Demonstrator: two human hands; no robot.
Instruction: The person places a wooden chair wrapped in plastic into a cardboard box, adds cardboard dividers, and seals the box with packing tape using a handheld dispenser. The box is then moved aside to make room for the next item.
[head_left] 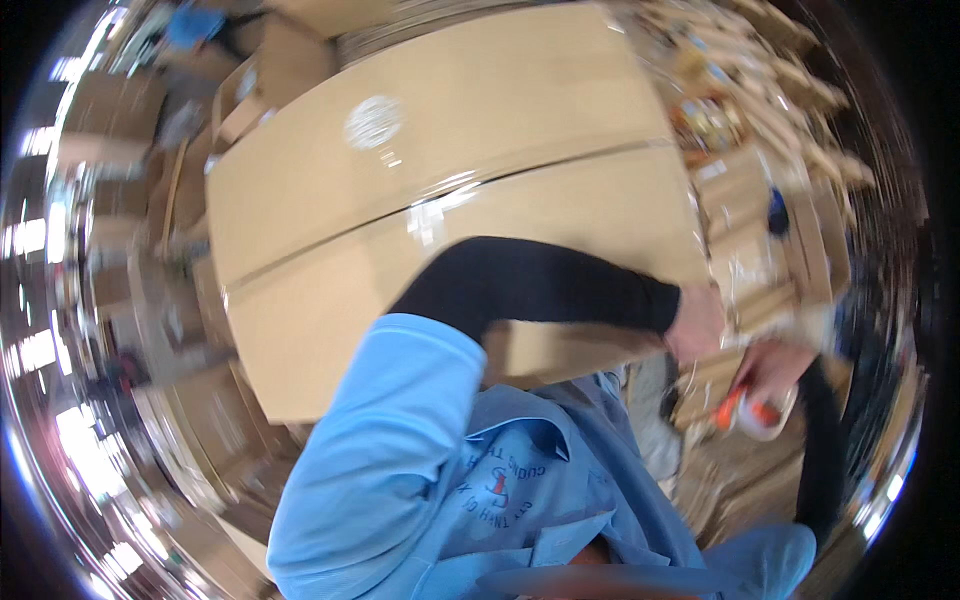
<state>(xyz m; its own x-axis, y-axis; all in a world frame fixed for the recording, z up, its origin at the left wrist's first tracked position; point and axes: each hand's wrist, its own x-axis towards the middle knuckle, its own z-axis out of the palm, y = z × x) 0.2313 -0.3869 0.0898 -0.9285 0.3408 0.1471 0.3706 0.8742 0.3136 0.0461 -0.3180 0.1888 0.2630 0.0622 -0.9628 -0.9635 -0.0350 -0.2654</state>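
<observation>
A large brown cardboard box (530, 105) lies in front of me with its top flaps closed and a dark seam between them. Clear shiny tape (428, 222) sits across the middle of that seam. My left arm, in a black sleeve, reaches across the box, and my left hand (697, 322) rests at its near right edge; its fingers are blurred and partly hidden. Just beyond that edge, my right hand (775, 370) grips an orange tape dispenser (733, 408) carrying a pale tape roll (760, 420). Whether tape stretches between the hands cannot be made out.
Flat cardboard pieces (745, 235) lie stacked right of the box, with wooden pallets (770, 70) farther back. More cartons (215, 425) stand on the left. A person in blue (195, 28) is at the far left.
</observation>
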